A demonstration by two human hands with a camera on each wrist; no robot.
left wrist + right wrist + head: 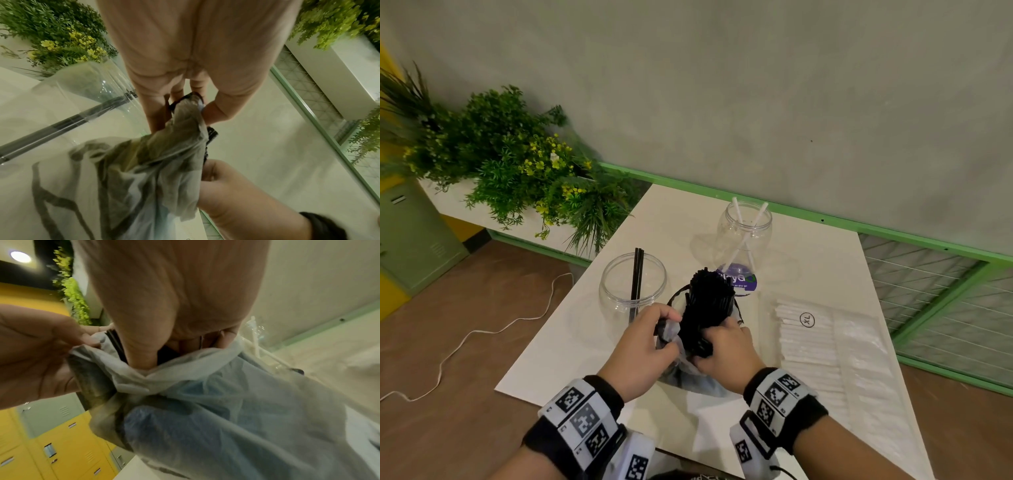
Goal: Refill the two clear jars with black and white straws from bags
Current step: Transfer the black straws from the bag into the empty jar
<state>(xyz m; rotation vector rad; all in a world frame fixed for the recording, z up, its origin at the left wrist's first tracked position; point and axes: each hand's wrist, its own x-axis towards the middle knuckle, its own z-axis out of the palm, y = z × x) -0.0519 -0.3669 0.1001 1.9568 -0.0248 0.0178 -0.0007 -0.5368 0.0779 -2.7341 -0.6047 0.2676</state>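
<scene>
A thick bundle of black straws (710, 301) sticks out of a thin clear plastic bag (678, 342) at the middle of the white table (592, 342). My left hand (650, 334) pinches the bag's crumpled rim (185, 113). My right hand (722, 346) grips the straw bundle low down, thumb inside the bag's mouth (141, 353). Left of them stands a clear jar (631, 291) holding a few black straws. Farther back a second clear jar (744, 240) holds two white straws. A flat bag of white straws (822, 342) lies to the right.
Green plants (517, 161) in a white planter stand beyond the table's left corner. A green rail (825, 219) and wire mesh run behind the table along the grey wall. A white cable (482, 332) trails over the brown floor at left. Yellow lockers (61, 451) show below.
</scene>
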